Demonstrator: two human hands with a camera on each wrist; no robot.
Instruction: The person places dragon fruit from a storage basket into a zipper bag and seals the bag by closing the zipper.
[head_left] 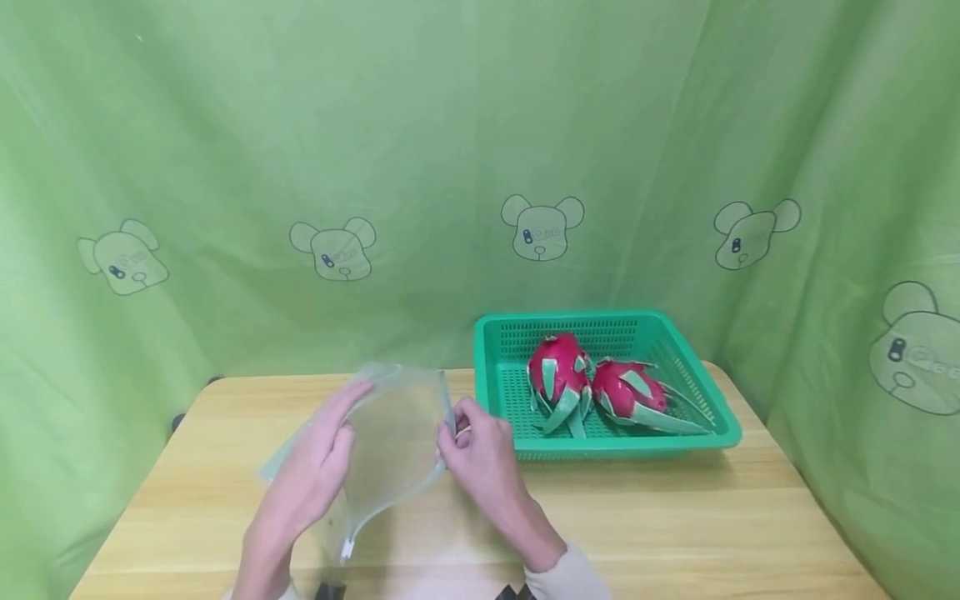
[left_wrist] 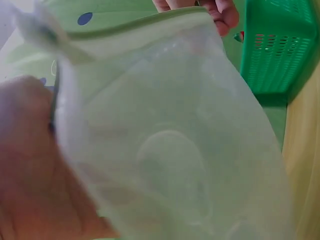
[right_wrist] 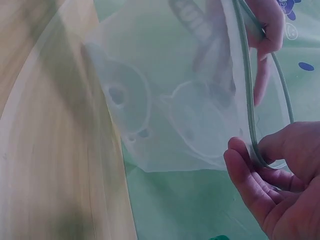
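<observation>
A translucent zip bag (head_left: 397, 433) hangs above the table between my two hands, its mouth spread apart. My right hand (head_left: 483, 450) pinches the green-edged rim at the right side, thumb on one face and curled fingers on the other. My left hand (head_left: 307, 475) lies at the mouth's left side with its fingers fairly straight against the film. Through the film, parts of the left fingers show faintly in the right wrist view. A white zip slider (head_left: 347, 548) dangles at the rim's lower end. Pale cartoon outlines mark the bag (right_wrist: 195, 120).
A green plastic basket (head_left: 607, 446) stands on the wooden table (head_left: 660, 517) at the back right. Two red dragon fruits, one upright (head_left: 558, 367) and one lying (head_left: 630, 387), sit inside it. A green curtain (head_left: 450, 125) printed with bear heads surrounds the table.
</observation>
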